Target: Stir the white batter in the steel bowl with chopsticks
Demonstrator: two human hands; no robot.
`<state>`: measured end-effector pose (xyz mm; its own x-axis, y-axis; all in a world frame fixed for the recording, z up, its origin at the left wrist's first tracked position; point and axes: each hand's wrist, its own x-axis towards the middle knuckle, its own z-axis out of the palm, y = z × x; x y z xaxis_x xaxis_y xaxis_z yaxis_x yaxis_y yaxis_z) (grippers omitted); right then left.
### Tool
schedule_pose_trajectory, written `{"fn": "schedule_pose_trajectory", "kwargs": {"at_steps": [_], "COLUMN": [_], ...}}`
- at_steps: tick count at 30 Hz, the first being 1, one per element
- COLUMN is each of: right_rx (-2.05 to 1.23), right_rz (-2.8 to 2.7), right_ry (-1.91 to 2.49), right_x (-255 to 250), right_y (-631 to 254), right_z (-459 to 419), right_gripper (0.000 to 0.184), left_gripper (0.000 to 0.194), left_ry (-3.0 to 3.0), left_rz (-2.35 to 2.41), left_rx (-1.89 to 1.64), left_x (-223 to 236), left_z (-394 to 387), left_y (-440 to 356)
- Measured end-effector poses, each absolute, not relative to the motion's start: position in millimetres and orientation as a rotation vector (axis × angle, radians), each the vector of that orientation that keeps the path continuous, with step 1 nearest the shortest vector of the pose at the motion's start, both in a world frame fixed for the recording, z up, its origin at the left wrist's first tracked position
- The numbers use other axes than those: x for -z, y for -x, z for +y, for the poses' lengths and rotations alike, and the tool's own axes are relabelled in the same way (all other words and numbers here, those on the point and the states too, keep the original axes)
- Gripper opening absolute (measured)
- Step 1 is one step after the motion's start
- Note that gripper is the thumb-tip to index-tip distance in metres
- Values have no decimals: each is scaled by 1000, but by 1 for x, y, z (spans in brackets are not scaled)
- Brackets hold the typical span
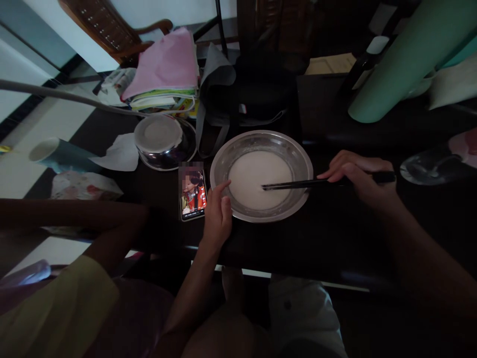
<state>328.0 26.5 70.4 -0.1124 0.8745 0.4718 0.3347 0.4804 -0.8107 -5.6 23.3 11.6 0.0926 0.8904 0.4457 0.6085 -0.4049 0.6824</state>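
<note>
A wide stainless steel bowl point(305, 201) sits on the dark table and holds a pale, whitish liquid or batter point(257, 171). My left hand point(218, 214) grips the bowl's near-left rim, its index finger reaching over the edge. In my right hand point(361, 174) is a pair of black chopsticks point(298, 185), held nearly level across the bowl's right rim. Their tips touch the surface of the white mixture near its middle. Just left of my left hand lies a phone point(193, 196) with a lit screen showing a picture.
Behind the phone stands an upturned metal bowl point(160, 136). A dark bag point(253, 89) and a pink-topped stack point(166, 64) are farther back. A green cylinder point(395, 64) stands back right, a clear bottle point(428, 161) lies rightward. Another person's arm point(119, 223) rests at left.
</note>
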Motion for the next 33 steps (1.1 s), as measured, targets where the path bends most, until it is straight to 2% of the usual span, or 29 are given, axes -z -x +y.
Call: {"fn": "schedule_pose_trajectory", "kwargs": {"at_steps": [5, 11, 16, 21, 26, 31, 33], "right_rx": [-633, -674, -638, -673, -671, -663, -710], "right_rz": [-1813, -1690, -1834, -1691, -1822, -1675, -1726], "right_ry": [1038, 1060, 1056, 1070, 1071, 1092, 1047], "right_x": [-71, -72, -73, -73, -72, -72, -72], "right_y": [-325, -326, -323, -326, -323, -325, -325], "right_z": [28, 26, 26, 25, 26, 25, 25], "right_gripper": [20, 33, 18, 33, 21, 32, 30], "left_gripper": [54, 51, 52, 55, 56, 56, 56], "left_ry": [-2043, -2045, -2052, -2029, -2040, -2044, -2044], "left_rz": [1491, 1478, 1470, 1494, 1510, 1504, 1504], "left_rx": [-1182, -1213, -1208, -1176, -1175, -1170, -1161], "left_x": [-12, -11, -12, -13, -13, -14, -14], "left_z": [23, 23, 23, 23, 23, 23, 23], "left_y": [6, 6, 7, 7, 6, 7, 7]}}
